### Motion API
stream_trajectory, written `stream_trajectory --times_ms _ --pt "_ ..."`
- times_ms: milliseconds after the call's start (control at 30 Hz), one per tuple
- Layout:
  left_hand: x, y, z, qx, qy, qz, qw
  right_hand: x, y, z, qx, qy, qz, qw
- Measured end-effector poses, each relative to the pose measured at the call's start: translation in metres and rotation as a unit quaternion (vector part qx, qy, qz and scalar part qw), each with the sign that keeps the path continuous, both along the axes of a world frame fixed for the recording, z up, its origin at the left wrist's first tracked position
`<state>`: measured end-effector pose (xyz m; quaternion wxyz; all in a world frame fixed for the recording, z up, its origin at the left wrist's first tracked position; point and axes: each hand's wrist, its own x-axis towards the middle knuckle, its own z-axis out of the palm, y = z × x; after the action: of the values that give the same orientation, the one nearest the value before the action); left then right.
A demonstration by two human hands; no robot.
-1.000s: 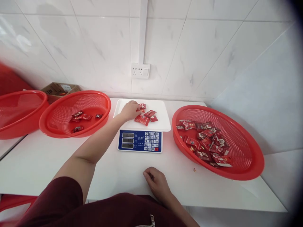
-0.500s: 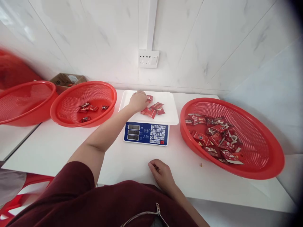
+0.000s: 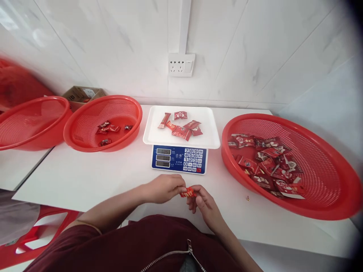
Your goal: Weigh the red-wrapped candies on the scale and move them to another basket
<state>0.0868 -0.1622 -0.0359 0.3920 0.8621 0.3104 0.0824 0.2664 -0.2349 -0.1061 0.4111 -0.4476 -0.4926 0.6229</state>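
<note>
In front of the scale, my left hand [image 3: 166, 189] pinches the left end of a small red candy packet [image 3: 188, 192] with yellow lettering. My right hand [image 3: 205, 204] has its fingertips closed on the packet's right end, its lower fingers curled beneath. Just beyond both hands stands a digital scale [image 3: 176, 159] with a blue keypad panel and a white tray [image 3: 153, 136]. Several red wrapped candies [image 3: 182, 132] lie spread on that tray, among them a narrow stick-shaped one [image 3: 164, 120] at the left. The digits on the display are too faint to read surely.
A large red basket [image 3: 337, 170] with many wrapped candies stands at the right. Left of the scale, another red basket [image 3: 82, 109] holds several candies; a third basket [image 3: 34, 139] and a cardboard box [image 3: 75, 94] are farther left. A tiny gold-coloured bit [image 3: 247, 198] lies on the table.
My left hand has come back from the scale tray toward my body and now holds a red candy packet. My right hand has moved slightly and meets it at the packet.
</note>
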Motion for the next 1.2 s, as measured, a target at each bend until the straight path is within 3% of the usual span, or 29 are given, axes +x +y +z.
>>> stream_trajectory --times_ms 167,433,600,733,967,1100,1200 --pt "0.006 -0.012 -0.014 -0.079 -0.017 0.049 0.996 0.003 0.006 0.011 0.001 -0.074 0.003 0.997" --pt "0.011 -0.017 -0.026 -0.152 -0.05 0.044 0.986 -0.002 0.005 0.012 0.059 -0.154 -0.055 0.985" --pt "0.015 -0.018 -0.025 -0.189 -0.103 0.028 0.976 -0.001 0.006 0.013 0.095 -0.175 -0.054 0.978" --pt "0.015 -0.018 -0.023 -0.189 -0.098 0.027 0.977 0.0 0.007 0.014 0.069 -0.156 -0.047 0.984" --pt "0.014 -0.003 -0.011 -0.022 0.002 0.015 1.0 -0.003 0.009 0.0 0.07 -0.12 -0.08 0.987" --pt "0.017 0.035 0.018 0.107 -0.042 0.06 0.991 -0.006 0.012 -0.017 0.002 -0.087 -0.145 0.986" --pt "0.03 0.077 0.043 0.226 -0.021 0.112 0.967 -0.009 0.013 -0.024 0.0 -0.089 -0.136 0.987"
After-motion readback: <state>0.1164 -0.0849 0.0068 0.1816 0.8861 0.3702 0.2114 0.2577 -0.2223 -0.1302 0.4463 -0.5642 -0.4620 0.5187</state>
